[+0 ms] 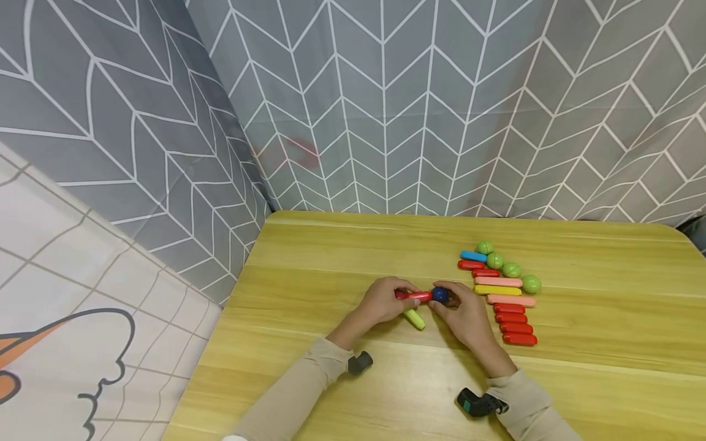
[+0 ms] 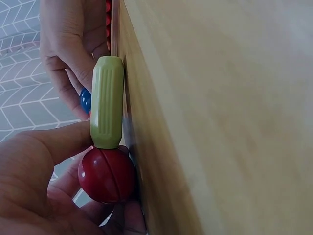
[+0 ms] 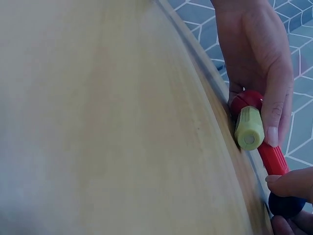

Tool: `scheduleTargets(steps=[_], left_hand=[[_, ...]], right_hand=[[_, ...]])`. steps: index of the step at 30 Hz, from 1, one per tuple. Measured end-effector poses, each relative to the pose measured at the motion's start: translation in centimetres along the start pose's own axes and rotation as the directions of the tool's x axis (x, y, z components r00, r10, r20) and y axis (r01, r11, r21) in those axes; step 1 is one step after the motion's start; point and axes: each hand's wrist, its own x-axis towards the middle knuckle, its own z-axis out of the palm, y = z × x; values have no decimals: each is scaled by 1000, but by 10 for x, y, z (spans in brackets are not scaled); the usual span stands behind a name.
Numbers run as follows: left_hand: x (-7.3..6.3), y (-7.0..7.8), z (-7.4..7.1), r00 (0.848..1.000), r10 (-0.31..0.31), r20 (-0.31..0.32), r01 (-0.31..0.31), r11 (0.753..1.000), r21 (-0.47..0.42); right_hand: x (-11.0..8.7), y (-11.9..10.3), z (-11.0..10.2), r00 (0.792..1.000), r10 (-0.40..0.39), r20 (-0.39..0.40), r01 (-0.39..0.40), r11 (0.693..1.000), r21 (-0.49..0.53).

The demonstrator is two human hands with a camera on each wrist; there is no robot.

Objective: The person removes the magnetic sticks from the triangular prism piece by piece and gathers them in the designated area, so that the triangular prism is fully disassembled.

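My left hand (image 1: 383,300) grips a red ball (image 2: 107,175) close over the table. A yellow-green ridged rod (image 1: 414,319) extends from that ball toward the near side, with a round disc in its free end. From the same ball a red rod (image 1: 421,296) runs right, my left thumb and fingers along it. At the red rod's other end is a dark blue ball (image 1: 440,294), pinched between the thumb and fingers of my right hand (image 1: 464,313). In the head view the left fingers mostly hide the red ball.
Right of my hands lies a staggered column of rods: a blue rod (image 1: 474,256), several red rods (image 1: 516,329), pink rods (image 1: 499,282) and a yellow rod (image 1: 497,290). Green balls (image 1: 512,269) line its far right side. The wooden table (image 1: 331,245) ends at a patterned curtain (image 1: 386,122).
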Motion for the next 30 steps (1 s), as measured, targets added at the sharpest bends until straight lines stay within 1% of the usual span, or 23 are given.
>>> scheduleTargets(steps=[6,10,13,17,22,24,26,30], left_hand=[[0,0,-1,1000,-12,-1,12,1000,-24],[0,-1,-1,1000,-22,0,22,1000,-1],[-1,0,-2,1000,-26,2,26,1000,1],[-1,0,-1,999,-36,3,36,999,7],[-1,-1,0,999,-44,1,44,999,3],[-1,-1,0,999,-39,-3,39,999,-7],[-1,-1,0,999,-40,-5,40,999,-14],[-1,-1,1,999,-34,-6,34,999,-6]], right_hand=[[0,1,-9,994,104,-32,-104,994,19],[-1,2,-15,987,159,1,-159,985,61],[-2,0,-18,983,182,7,-182,979,91],[0,-2,-28,983,185,-11,-184,981,56],[7,-3,-54,978,198,-71,-196,980,32],[12,-2,-67,971,218,-99,-215,976,40],[17,0,-80,963,240,-121,-239,971,21],[28,8,-102,950,283,-132,-287,958,-13]])
